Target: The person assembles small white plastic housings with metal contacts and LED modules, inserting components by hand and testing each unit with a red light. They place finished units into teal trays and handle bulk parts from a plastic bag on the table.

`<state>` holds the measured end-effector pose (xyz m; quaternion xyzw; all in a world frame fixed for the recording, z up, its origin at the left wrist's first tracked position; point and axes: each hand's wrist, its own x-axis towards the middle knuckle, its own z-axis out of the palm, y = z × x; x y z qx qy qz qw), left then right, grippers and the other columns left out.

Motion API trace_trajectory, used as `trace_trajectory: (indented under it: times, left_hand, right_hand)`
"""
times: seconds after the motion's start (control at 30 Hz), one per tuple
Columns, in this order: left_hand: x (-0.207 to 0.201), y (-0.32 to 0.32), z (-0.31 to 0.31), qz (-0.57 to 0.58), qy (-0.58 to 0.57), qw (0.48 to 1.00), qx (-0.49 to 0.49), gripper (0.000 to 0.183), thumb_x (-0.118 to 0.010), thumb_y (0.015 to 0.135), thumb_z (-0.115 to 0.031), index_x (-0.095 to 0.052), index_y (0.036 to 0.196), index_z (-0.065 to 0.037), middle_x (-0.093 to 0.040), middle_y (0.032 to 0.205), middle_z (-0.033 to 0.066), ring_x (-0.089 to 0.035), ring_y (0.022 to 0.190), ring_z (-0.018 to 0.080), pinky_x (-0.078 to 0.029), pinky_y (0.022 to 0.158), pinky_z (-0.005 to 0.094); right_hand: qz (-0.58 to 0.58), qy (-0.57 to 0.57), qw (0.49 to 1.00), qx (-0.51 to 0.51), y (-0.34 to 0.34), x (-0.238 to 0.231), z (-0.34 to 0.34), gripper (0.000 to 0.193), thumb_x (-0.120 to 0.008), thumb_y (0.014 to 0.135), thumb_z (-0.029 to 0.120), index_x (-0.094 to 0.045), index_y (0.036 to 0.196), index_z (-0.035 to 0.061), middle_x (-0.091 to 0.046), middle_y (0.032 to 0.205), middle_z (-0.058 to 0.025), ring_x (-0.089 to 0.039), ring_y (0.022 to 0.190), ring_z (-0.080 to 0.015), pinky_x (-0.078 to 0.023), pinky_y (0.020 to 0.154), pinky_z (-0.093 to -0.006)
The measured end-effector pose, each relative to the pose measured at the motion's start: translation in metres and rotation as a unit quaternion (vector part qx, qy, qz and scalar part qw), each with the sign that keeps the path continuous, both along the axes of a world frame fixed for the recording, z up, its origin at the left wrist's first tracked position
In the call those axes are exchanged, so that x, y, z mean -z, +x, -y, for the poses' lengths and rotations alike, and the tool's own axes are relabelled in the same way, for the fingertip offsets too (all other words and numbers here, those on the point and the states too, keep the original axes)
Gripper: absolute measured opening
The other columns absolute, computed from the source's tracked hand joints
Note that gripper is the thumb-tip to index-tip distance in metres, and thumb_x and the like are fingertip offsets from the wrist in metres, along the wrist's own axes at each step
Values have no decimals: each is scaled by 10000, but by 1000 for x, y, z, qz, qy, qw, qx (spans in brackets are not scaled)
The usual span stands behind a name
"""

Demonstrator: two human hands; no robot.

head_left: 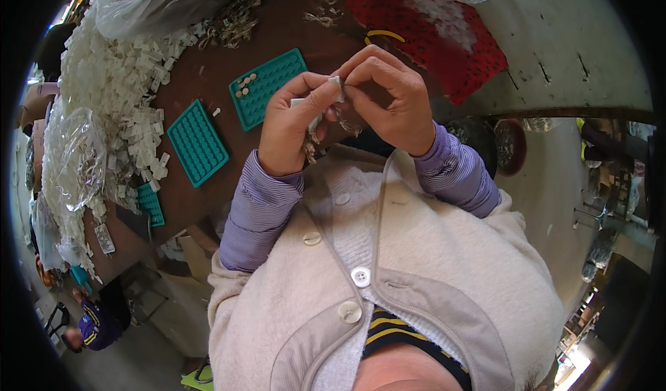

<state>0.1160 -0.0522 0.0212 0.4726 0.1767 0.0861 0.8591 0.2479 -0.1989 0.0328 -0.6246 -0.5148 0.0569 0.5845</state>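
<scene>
Closed in a pinch, my left hand [291, 124] holds a small white piece [336, 81] between thumb and forefinger. A braided, tan and grey strand [310, 147] hangs below its palm, and another bit dangles between the hands. My right hand [395, 96] is pinched shut right against the white piece; what its fingertips hold is too small to make out. Left of my hands lies a teal tray [274, 92] of round hollows, with several beige discs [244, 83] at its left end. A second teal tray [198, 143] lies nearer, beside a tiny white part [216, 112].
A large heap of white plastic pieces [104, 79] covers the table's left side, with clear plastic bags [159, 6] on it. Tangled strands [239, 20] lie at the back. A red patterned cloth [444, 51] and yellow-handled tool [385, 36] lie right. Another person [97, 321] is at lower left.
</scene>
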Motion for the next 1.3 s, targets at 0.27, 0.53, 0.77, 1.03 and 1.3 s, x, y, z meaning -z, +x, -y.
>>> trace_trajectory:
  times: [0.27, 0.53, 0.77, 1.03, 1.3]
  left_hand:
    - [-10, -5, -17, -18, 27, 999, 21, 157, -730, 1012, -228, -708, 1061, -80, -713, 909, 7, -612, 758, 26, -449, 564, 172]
    - [6, 7, -42, 92, -142, 984, -56, 350, -531, 1101, -376, -656, 1120, -50, -704, 1088, 122, -648, 867, 101, -486, 544, 209]
    - [5, 11, -49, 205, -214, 955, 2, 331, -546, 1096, -327, -656, 1127, -16, -704, 1089, 139, -668, 896, 144, -547, 557, 245]
    - [-19, 14, -13, 47, 263, 950, -162, 246, -780, 939, -30, -721, 1178, -39, -719, 950, 6, -616, 834, 39, -506, 743, 195]
    - [-23, -34, -27, 119, -66, 990, -32, 126, -706, 994, -103, -690, 1099, -35, -741, 996, 77, -605, 713, 63, -438, 482, 191]
  right_hand:
    - [-95, 1, 994, -57, 4, -4, -16, 112, -713, 868, -85, -651, 926, -11, -677, 979, -119, -694, 896, -235, -558, 797, -319]
    - [166, -97, 978, 81, 101, 24, -62, 203, -754, 914, 73, -725, 1108, 17, -655, 1074, -101, -665, 993, -263, -533, 880, -349]
    - [229, -94, 963, 105, 130, 39, -74, 181, -779, 834, 165, -715, 985, 89, -662, 981, -98, -644, 980, -343, -519, 900, -434]
    - [288, 15, 955, 68, 35, -12, -46, 236, -821, 784, 100, -694, 982, 84, -652, 957, -77, -661, 930, -290, -514, 831, -416]
    - [-364, 103, 885, -272, 5, 6, -54, 650, -727, 984, 96, -447, 1569, 52, -660, 1361, -140, -639, 1258, -251, -496, 1117, -398]
